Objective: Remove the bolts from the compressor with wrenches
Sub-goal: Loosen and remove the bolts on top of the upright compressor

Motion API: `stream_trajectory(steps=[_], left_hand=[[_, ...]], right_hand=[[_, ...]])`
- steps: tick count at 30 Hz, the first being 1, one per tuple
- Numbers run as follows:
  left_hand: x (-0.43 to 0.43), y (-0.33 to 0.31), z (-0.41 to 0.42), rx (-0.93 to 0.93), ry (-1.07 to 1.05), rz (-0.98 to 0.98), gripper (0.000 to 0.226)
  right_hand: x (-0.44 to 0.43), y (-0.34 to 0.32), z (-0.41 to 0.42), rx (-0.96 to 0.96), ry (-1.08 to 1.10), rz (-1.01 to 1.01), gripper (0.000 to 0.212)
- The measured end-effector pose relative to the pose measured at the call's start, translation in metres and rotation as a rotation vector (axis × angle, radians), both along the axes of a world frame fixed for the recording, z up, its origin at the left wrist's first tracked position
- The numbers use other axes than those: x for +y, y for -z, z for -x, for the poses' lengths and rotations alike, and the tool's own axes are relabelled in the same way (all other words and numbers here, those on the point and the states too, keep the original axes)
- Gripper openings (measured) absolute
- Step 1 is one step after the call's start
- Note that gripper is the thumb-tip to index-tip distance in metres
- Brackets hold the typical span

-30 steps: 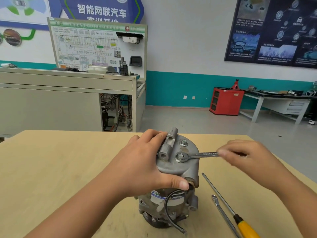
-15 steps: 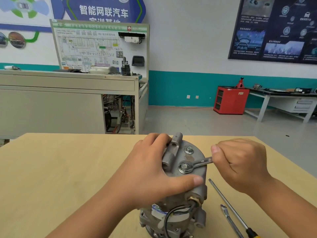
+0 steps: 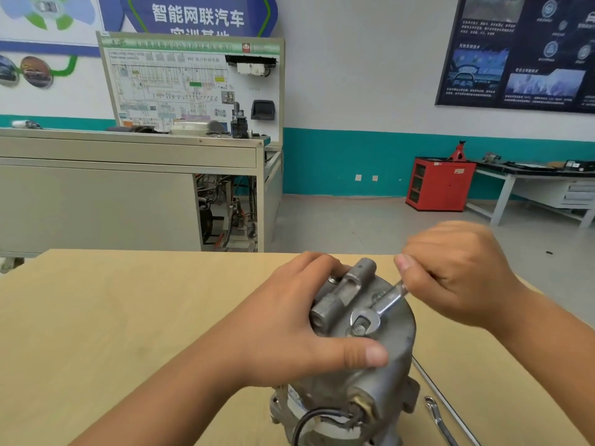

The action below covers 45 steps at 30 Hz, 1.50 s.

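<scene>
An automotive training workshop is shown. A training stand (image 3: 193,88) printed with a wiring diagram is set by the wall (image 3: 354,75), posters (image 3: 521,49) of connected cars are hung above, and a red tool cabinet (image 3: 439,183) is placed beside a metal table (image 3: 505,197) strewn with parts.

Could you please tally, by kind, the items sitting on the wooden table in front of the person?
compressor: 1
wrenches: 2 (held wrench, loose wrench)
thin metal shaft: 1
Total: 4
</scene>
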<state>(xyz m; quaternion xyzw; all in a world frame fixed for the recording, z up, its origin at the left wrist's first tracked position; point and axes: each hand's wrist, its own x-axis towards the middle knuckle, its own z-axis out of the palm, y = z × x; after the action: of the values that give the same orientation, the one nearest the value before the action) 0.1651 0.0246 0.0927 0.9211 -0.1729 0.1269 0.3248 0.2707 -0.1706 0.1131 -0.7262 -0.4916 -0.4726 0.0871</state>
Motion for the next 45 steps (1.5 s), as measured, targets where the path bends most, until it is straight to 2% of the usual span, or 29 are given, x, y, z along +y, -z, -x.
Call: stream_trajectory(steps=[2, 4, 6, 11, 14, 17, 21, 24, 26, 29, 36, 42, 45], left_hand=[[0.002, 0.0, -0.001, 0.016, 0.025, 0.002, 0.066], [0.003, 0.0, 0.0, 0.011, 0.022, 0.003, 0.069], [0.002, 0.0, 0.002, 0.016, -0.002, 0.002, 0.066], [-0.009, 0.003, 0.009, -0.012, -0.142, -0.009, 0.057], [-0.022, 0.009, 0.016, -0.065, -0.282, 0.001, 0.068], [-0.034, 0.012, 0.022, -0.09, -0.422, -0.01, 0.075], [-0.04, 0.013, 0.025, -0.097, -0.48, 0.062, 0.067], [-0.039, 0.013, 0.024, -0.104, -0.464, 0.123, 0.059], [-0.037, 0.013, 0.023, -0.103, -0.449, 0.139, 0.055], [-0.034, 0.015, 0.02, -0.118, -0.441, 0.155, 0.054], [-0.042, 0.026, 0.017, -0.234, -0.56, 0.096, 0.074], [-0.048, 0.027, 0.016, -0.258, -0.607, 0.058, 0.072], [-0.045, 0.028, 0.018, -0.262, -0.557, 0.1, 0.064]], right_hand=[[-0.004, -0.012, -0.003, 0.003, 0.097, -0.091, 0.047], [-0.01, -0.022, 0.003, 0.15, 0.173, -0.25, 0.046], [-0.017, -0.019, 0.016, 0.286, 0.28, -0.299, 0.046], [-0.039, 0.013, 0.055, 0.301, 0.588, -0.232, 0.057], [-0.033, 0.019, 0.07, 0.409, 0.722, -0.107, 0.051], [-0.029, 0.025, 0.076, 0.303, 0.881, 0.068, 0.059], [-0.024, 0.019, 0.077, 0.268, 0.952, 0.014, 0.056], [-0.026, 0.025, 0.066, 0.196, 0.696, -0.184, 0.048], [-0.025, 0.028, 0.059, 0.142, 0.609, -0.224, 0.042], [-0.024, 0.028, 0.051, 0.072, 0.55, -0.242, 0.04], [-0.033, 0.035, 0.03, 0.015, 0.471, -0.253, 0.049], [-0.034, 0.035, 0.021, 0.035, 0.443, -0.252, 0.049], [-0.031, 0.034, 0.018, 0.109, 0.34, -0.257, 0.05]])
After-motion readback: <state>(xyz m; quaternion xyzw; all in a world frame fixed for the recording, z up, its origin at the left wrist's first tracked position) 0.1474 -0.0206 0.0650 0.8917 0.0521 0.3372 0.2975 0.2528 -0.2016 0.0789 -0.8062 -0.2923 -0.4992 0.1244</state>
